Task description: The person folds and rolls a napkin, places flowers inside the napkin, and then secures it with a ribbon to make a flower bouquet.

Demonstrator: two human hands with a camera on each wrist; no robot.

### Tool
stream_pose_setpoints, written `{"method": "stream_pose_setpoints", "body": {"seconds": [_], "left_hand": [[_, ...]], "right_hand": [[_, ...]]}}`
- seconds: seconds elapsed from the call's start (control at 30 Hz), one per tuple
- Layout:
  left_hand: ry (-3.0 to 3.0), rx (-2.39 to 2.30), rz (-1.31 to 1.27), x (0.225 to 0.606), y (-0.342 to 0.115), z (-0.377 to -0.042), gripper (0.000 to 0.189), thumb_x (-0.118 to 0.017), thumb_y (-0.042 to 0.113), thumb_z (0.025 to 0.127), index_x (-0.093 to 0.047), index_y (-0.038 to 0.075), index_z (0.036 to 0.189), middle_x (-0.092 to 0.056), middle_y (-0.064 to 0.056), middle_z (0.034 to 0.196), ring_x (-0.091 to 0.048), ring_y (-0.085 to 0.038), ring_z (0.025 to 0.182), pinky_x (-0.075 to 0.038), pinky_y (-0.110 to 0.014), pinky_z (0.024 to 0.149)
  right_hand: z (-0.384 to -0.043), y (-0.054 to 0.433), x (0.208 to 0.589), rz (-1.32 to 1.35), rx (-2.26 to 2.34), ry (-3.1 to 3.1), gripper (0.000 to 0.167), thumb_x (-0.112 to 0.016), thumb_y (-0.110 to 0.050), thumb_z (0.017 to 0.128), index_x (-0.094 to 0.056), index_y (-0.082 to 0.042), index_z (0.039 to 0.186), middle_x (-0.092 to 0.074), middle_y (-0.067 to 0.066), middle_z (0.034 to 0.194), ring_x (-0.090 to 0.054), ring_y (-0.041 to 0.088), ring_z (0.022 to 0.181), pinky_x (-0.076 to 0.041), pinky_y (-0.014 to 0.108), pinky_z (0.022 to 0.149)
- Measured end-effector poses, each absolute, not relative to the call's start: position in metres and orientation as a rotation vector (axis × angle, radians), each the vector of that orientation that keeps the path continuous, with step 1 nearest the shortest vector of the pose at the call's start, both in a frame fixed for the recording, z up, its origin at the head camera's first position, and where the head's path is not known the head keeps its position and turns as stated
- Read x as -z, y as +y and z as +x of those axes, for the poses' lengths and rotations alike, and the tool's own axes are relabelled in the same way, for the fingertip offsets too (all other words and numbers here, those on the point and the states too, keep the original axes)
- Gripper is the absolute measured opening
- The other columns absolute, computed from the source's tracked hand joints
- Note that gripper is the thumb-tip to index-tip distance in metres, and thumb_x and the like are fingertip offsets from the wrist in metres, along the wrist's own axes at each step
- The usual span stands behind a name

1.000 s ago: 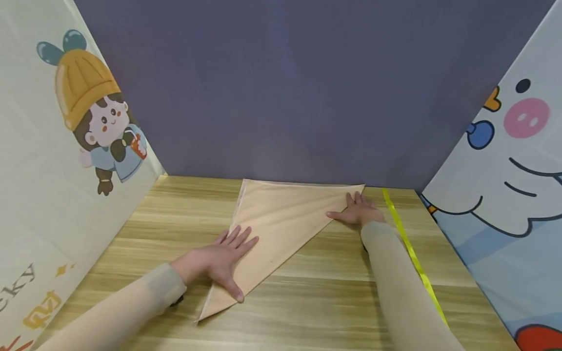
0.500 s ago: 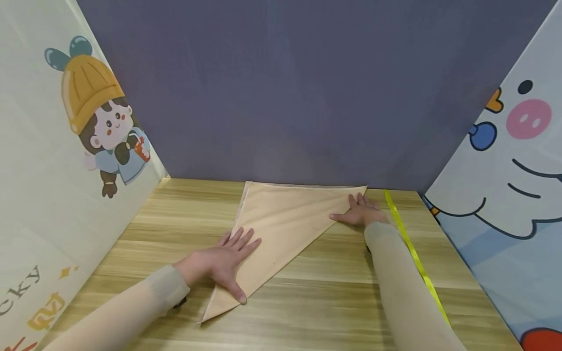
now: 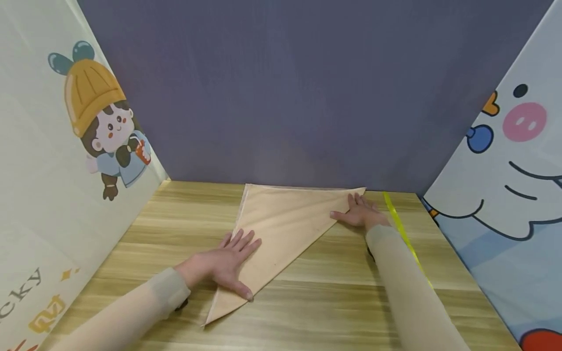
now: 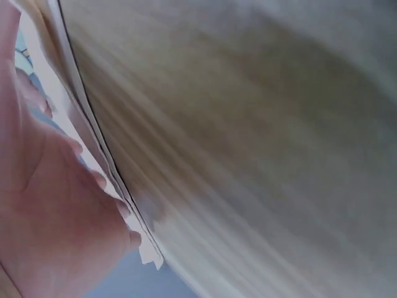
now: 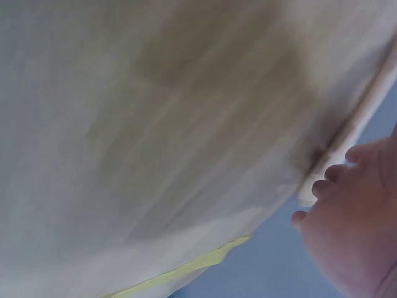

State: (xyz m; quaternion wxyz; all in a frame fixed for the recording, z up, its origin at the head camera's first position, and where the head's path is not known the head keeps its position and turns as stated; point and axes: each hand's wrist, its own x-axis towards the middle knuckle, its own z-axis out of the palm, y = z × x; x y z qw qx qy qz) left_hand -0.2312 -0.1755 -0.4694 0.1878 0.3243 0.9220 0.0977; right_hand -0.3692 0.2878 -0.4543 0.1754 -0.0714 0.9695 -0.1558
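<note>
A peach-coloured cloth (image 3: 285,219), folded into a triangle, lies on the wood-grain table with its long slanted edge toward the person. Fingers spread, my left hand (image 3: 228,263) rests on the cloth's left edge, its thumb reaching the slanted fold near the lower corner. At the far right corner my right hand (image 3: 360,212) lies over the fold with its thumb stretched out to the left. Layered cloth edges (image 4: 105,152) show beside the left palm in the left wrist view. In the right wrist view the right fingertips touch the cloth's rim (image 5: 353,127).
A yellow tape strip (image 3: 401,226) runs along the table (image 3: 333,302) on the right, partly hidden by the right sleeve. A dark grey wall panel (image 3: 281,97) stands at the table's back edge. Printed cartoon panels (image 3: 35,146) flank the table.
The left thumb has slid slightly right along the slanted fold. Otherwise the hands and cloth hold their places while the head view shifts a little.
</note>
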Motion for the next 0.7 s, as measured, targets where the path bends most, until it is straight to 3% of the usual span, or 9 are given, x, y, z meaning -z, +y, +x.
{"method": "stream_pose_setpoints", "body": {"seconds": [0.13, 0.27, 0.37, 0.43, 0.7], "left_hand": [[2.667, -0.365, 0.922, 0.471, -0.186, -0.234, 0.124, -0.063, 0.086, 0.092, -0.012, 0.012, 0.177, 0.000, -0.019, 0.185, 0.000, -0.047, 0.171, -0.003, -0.072, 0.134], [2.727, -0.506, 0.892, 0.469, -0.201, -0.238, 0.105, -0.060, 0.074, 0.102, -0.024, 0.007, 0.175, -0.013, -0.024, 0.183, -0.014, -0.048, 0.169, -0.016, -0.072, 0.133], [2.762, -0.618, 0.867, 0.467, -0.212, -0.239, 0.095, -0.062, 0.066, 0.105, -0.033, 0.005, 0.172, -0.026, -0.025, 0.180, -0.027, -0.048, 0.166, -0.027, -0.069, 0.131], [2.787, -0.690, 0.880, 0.465, -0.219, -0.239, 0.086, -0.066, 0.058, 0.107, -0.041, 0.003, 0.168, -0.036, -0.024, 0.175, -0.036, -0.047, 0.162, -0.035, -0.065, 0.129], [2.870, -0.931, 1.038, 0.462, -0.235, -0.234, 0.043, -0.075, 0.019, 0.105, -0.067, 0.001, 0.144, -0.068, -0.014, 0.146, -0.065, -0.038, 0.136, -0.056, -0.059, 0.110]], "right_hand": [[-0.368, 0.281, 0.453, -0.337, 0.599, 2.806, 0.107, -0.033, -0.078, 0.109, -0.004, 0.002, 0.175, 0.000, 0.031, 0.181, 0.003, 0.053, 0.168, 0.001, 0.080, 0.129], [-0.353, 0.264, 0.447, -0.462, 0.784, 2.845, 0.092, -0.039, -0.067, 0.113, -0.024, 0.002, 0.172, -0.023, 0.033, 0.177, -0.026, 0.056, 0.162, -0.022, 0.075, 0.129], [-0.334, 0.247, 0.443, -0.546, 0.905, 2.841, 0.075, -0.048, -0.055, 0.115, -0.042, 0.000, 0.166, -0.043, 0.029, 0.168, -0.051, 0.051, 0.148, -0.044, 0.068, 0.120], [-0.319, 0.235, 0.444, -0.593, 0.993, 2.815, 0.065, -0.054, -0.047, 0.115, -0.051, -0.001, 0.160, -0.052, 0.025, 0.161, -0.061, 0.045, 0.139, -0.052, 0.061, 0.114], [-0.257, 0.196, 0.443, -0.629, 1.240, 2.643, 0.046, -0.066, -0.035, 0.111, -0.066, -0.005, 0.146, -0.069, 0.012, 0.140, -0.069, 0.024, 0.117, -0.058, 0.043, 0.100]]}}
